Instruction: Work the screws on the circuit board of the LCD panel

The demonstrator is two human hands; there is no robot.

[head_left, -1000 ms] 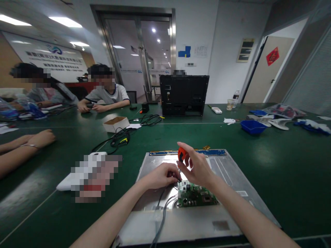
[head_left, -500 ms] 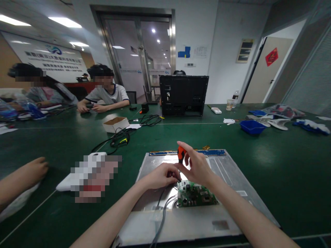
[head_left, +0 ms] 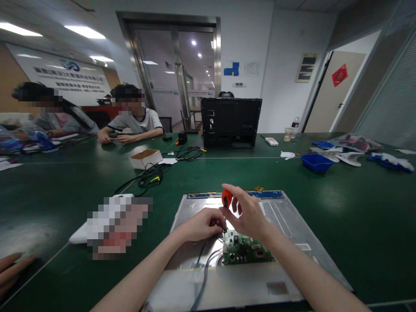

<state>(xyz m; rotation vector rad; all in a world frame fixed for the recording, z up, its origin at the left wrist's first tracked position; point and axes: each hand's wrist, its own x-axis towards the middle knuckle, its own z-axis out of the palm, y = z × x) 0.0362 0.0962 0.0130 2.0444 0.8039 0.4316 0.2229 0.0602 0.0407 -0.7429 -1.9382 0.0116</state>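
Observation:
A small orange and black screwdriver [head_left: 226, 198] stands upright over the top left corner of a green circuit board [head_left: 243, 249]. My right hand [head_left: 245, 211] is closed round its handle. Beside the shaft, my left hand [head_left: 209, 223] has its fingertips pinched together at the board's corner; what they hold, if anything, is too small to make out. The board lies on a silvery metal panel [head_left: 292, 260] with a blue strip [head_left: 269, 194] along its far edge. A grey cable [head_left: 204, 281] runs from the board's left side towards me.
Another person's hand [head_left: 14, 271] rests at the lower left, near a white object [head_left: 79, 232]. Further off are an open box [head_left: 146, 159], black cables [head_left: 149, 175], a black monitor frame [head_left: 230, 123] and a blue tray [head_left: 316, 162]. Two people sit at the far left.
The other person's hand at the left has drawn back towards the lower left corner. The screwdriver handle has turned a little in my right hand; my left hand stays at the board's corner.

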